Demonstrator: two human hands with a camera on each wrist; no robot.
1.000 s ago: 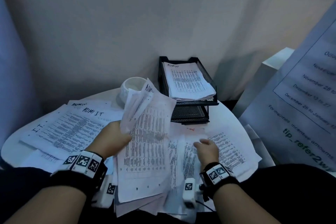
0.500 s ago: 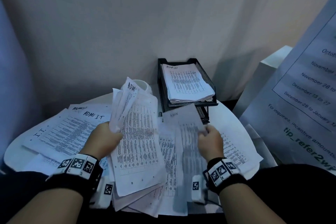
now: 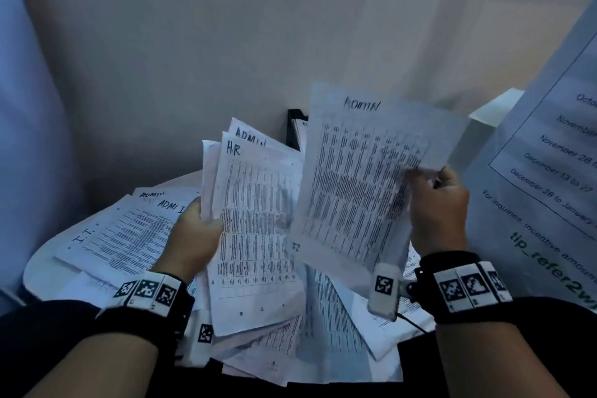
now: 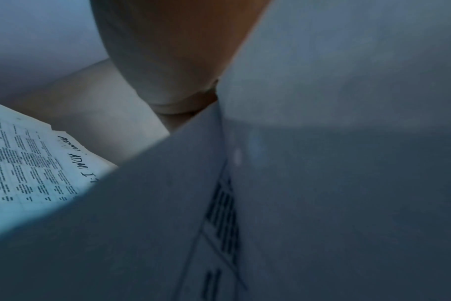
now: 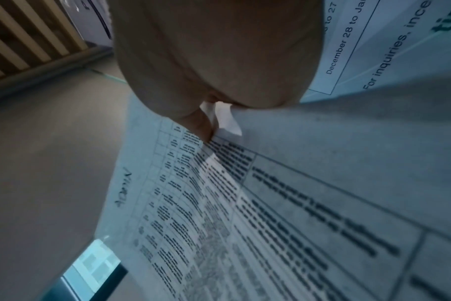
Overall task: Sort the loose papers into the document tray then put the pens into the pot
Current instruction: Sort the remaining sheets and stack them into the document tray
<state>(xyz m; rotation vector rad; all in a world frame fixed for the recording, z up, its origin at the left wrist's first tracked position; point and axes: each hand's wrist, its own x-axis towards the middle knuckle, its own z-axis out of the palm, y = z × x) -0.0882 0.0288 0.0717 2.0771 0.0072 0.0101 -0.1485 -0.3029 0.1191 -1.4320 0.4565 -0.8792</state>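
Head view: right hand pinches ADMIN sheet edge (lifted).

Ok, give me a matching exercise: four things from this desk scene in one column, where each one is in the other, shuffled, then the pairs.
Things:
1. ADMIN sheet
2. HR-topped stack
3. I.T. sheet
4. document tray

Places:
A. lying flat on the table, far left
B. pinched in the right hand
C. mostly hidden behind the raised papers
D. gripped in the left hand

Pairs: 1-B, 2-D, 3-A, 4-C
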